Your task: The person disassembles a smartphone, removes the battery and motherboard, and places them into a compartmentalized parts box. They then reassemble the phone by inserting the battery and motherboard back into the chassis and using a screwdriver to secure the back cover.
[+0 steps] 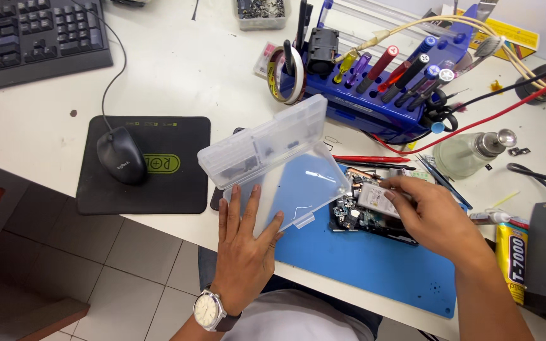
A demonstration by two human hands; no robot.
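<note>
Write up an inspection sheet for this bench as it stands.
Surface: white desk with a blue work mat.
Job's things: clear plastic parts box, lid open; opened phone with its battery showing.
Clutter: blue tool rack of screwdrivers, tape roll, solvent bottle, glue tube.
Hands: left hand flat on the box lid; right hand on the battery.
Cables: red wire, beige leads, mouse cord.
Surroundings: keyboard, mouse on black pad, tiled floor.

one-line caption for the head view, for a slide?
Left hand rests on open clear parts box; right hand fingers an opened phone on blue mat.
</note>
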